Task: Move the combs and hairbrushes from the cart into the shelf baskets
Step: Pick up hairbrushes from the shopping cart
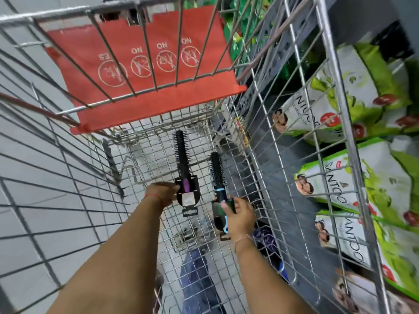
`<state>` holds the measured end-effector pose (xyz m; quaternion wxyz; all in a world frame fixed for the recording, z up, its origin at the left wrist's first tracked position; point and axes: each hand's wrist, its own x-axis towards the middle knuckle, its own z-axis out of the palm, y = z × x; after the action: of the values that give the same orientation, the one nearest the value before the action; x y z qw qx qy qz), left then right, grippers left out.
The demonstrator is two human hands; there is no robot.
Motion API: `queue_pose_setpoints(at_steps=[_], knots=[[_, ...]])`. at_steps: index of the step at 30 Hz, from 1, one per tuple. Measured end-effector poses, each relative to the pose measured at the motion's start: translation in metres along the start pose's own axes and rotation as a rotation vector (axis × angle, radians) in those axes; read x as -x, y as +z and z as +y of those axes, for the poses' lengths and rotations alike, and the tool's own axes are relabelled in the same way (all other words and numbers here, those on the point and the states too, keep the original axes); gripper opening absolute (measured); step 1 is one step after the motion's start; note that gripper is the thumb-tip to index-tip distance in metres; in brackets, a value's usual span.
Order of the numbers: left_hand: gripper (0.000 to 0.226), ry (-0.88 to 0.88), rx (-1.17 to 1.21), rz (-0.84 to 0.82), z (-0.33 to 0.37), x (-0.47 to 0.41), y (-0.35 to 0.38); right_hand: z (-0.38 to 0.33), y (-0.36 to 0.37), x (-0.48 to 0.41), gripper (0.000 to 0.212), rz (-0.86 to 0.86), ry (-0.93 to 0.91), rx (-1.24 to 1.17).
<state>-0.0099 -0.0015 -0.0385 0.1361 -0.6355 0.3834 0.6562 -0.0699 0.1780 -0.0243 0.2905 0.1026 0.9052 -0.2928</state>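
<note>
I look down into a wire shopping cart (158,159). My left hand (162,193) grips the card-backed handle of a black round hairbrush with a purple grip (182,155), bristles pointing away from me. My right hand (240,217) is closed on the handle of a second black round hairbrush with a blue grip (217,172). Both brushes are held just above the cart's mesh floor. No shelf baskets show in this view.
The cart's red child-seat flap (140,64) hangs overhead at the far end. The cart's right wire wall (294,132) stands against shelves of green and white Santoor packs (353,177). Grey floor tiles (34,155) lie on the left.
</note>
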Motion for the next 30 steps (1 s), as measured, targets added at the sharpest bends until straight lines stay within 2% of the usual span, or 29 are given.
queue_pose_setpoints(at_steps=[2, 5, 7, 10, 13, 16, 18, 20, 22, 24, 28, 30], knots=[[0.017, 0.046, -0.091, 0.015, 0.004, 0.004, 0.009, -0.001, -0.001, -0.002, 0.054, -0.094, -0.021, 0.147], [0.036, 0.192, -0.458, 0.122, 0.012, 0.01, 0.026, -0.006, -0.007, -0.008, 0.058, -0.152, 0.028, 0.078], [0.033, 0.259, -0.595, 0.192, 0.019, 0.018, 0.035, -0.004, -0.01, -0.011, 0.056, -0.189, 0.049, 0.017], [0.027, 0.35, -0.721, 0.228, 0.021, 0.026, 0.047, -0.002, -0.013, -0.011, 0.042, -0.205, 0.063, -0.068], [0.045, 0.43, -0.81, 0.2, 0.003, 0.029, 0.059, 0.0, -0.015, -0.013, 0.029, -0.201, 0.077, -0.086], [0.053, 0.455, -0.792, 0.377, -0.009, 0.019, 0.057, 0.002, -0.013, -0.013, 0.04, -0.199, 0.045, -0.002], [0.065, 0.421, -0.893, 0.368, -0.009, 0.009, 0.056, 0.003, -0.01, -0.014, 0.053, -0.217, 0.007, 0.075], [0.075, 0.407, -0.98, 0.333, -0.001, 0.005, 0.062, 0.0, -0.013, -0.016, 0.057, -0.262, 0.018, 0.041], [0.082, 0.308, -0.897, 0.315, 0.009, 0.004, 0.066, -0.006, -0.017, -0.016, 0.047, -0.316, 0.033, 0.002], [0.079, 0.196, -0.772, 0.3, 0.013, 0.0, 0.064, -0.009, -0.022, -0.014, 0.038, -0.327, 0.025, 0.029], [0.052, 0.207, -0.671, 0.314, 0.015, 0.002, 0.052, -0.006, -0.034, 0.002, 0.037, -0.269, 0.03, -0.026], [0.041, 0.196, -0.461, 0.198, 0.017, 0.01, 0.046, -0.004, -0.036, 0.017, 0.034, -0.202, 0.01, -0.083]])
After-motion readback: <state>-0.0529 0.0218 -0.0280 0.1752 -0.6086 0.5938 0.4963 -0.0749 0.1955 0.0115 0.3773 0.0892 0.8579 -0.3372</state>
